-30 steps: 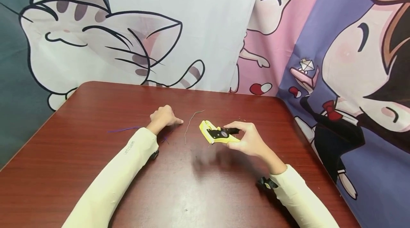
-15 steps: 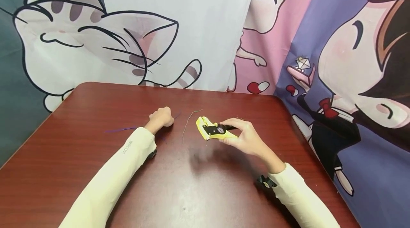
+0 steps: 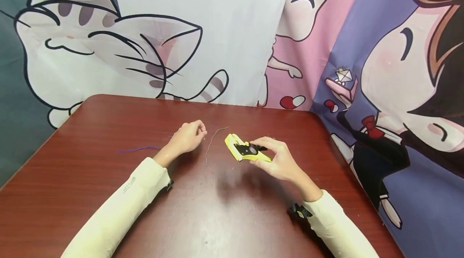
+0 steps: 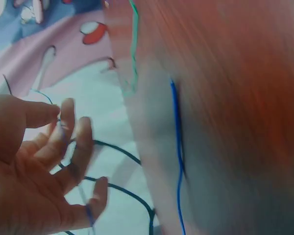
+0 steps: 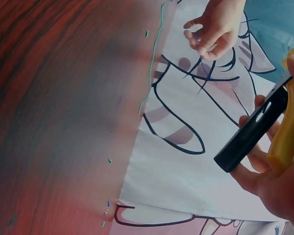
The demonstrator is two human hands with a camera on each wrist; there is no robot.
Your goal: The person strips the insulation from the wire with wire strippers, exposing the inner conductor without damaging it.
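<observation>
My left hand point(image 3: 186, 137) is raised over the table, palm turned inward. Between thumb and forefinger it pinches a thin blue wire point(image 4: 90, 215), whose length trails down past the other fingers in the left wrist view. My right hand point(image 3: 277, 159) grips a yellow wire stripper point(image 3: 237, 148) with black parts, its head pointing left above the table. In the right wrist view its black handle point(image 5: 252, 134) and yellow handle point(image 5: 285, 132) stand apart. A thin green wire point(image 3: 208, 145) lies between the hands. Another blue wire point(image 3: 139, 148) lies left of my left hand.
Several tiny green and blue scraps, such as a green bit point(image 5: 147, 34), are scattered on the brown wooden table point(image 3: 174, 217). A cartoon-printed cloth point(image 3: 246, 40) hangs behind the table and along its right side.
My left hand reached down to the table, then came up and turned over with the blue wire between its fingers. The right hand with the wire stripper stays nearly in place.
</observation>
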